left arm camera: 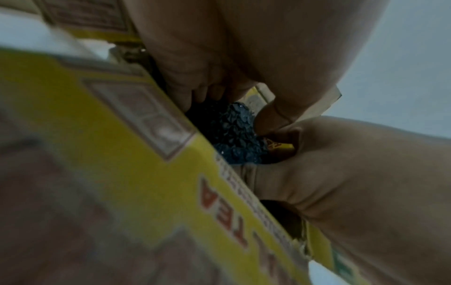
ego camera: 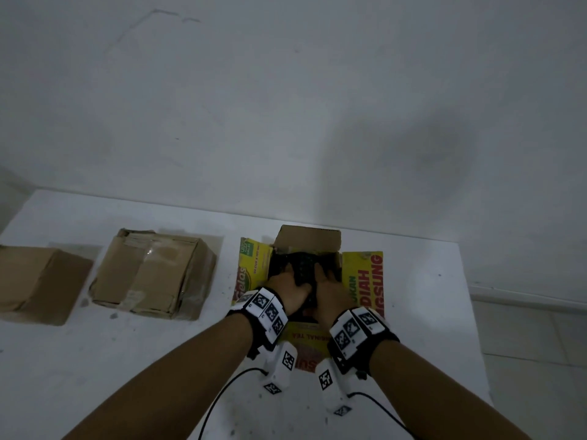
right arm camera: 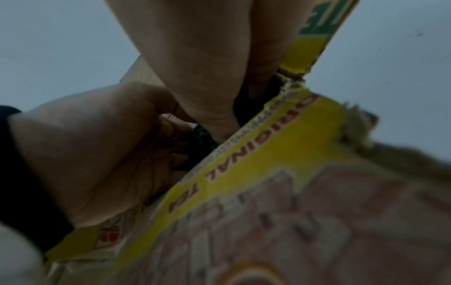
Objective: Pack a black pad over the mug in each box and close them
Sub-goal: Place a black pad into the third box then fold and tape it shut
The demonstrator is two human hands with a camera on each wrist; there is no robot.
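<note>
Where wall (ego camera: 286,106) meets white table (ego camera: 95,360), closed boxes (ego camera: 152,274), dim light

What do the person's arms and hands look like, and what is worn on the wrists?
Both forearms are bare, with no sleeves and no gloves on the left hand or the right hand. Each wrist carries a black strap with white blocks printed with black square marker patterns: the left wrist band and the right wrist band. A white camera unit hangs under each wrist, with a thin black cable trailing back.
</note>
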